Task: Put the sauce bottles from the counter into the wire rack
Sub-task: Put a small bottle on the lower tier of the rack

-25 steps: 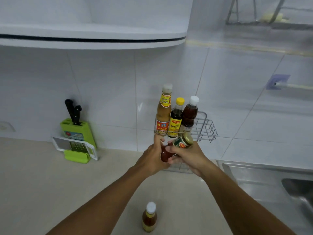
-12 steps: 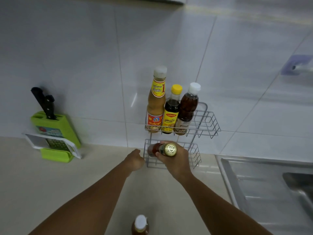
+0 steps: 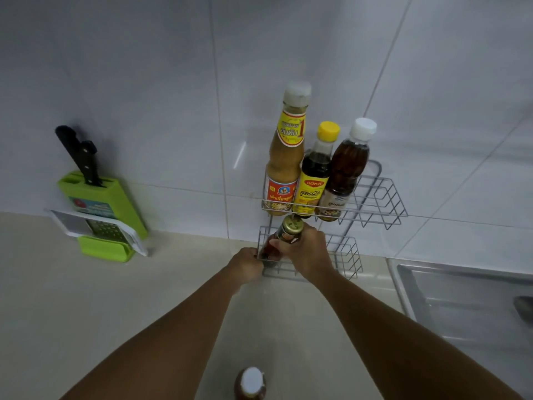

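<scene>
A two-tier wire rack [image 3: 380, 197] hangs on the tiled wall. Its upper tier holds three upright bottles: a tall tan sauce bottle [image 3: 284, 166], a dark bottle with a yellow cap [image 3: 315, 174] and a brown bottle with a white cap [image 3: 347, 166]. My right hand [image 3: 307, 252] is shut on a small red sauce bottle with a gold cap [image 3: 284, 238], tilted inside the left end of the lower tier. My left hand [image 3: 248, 264] touches that tier's front left corner, fingers curled. One more white-capped bottle [image 3: 250, 383] stands on the counter at the bottom edge.
A green knife block [image 3: 109, 209] with a black-handled knife and a grater leans on the wall at left. A steel sink [image 3: 461, 295] lies at right. The beige counter [image 3: 86, 307] spreads below the rack.
My right hand has carried the gold-capped bottle lower into the bottom tier. My left hand has moved up against the rack's corner. The camera has tilted further down.
</scene>
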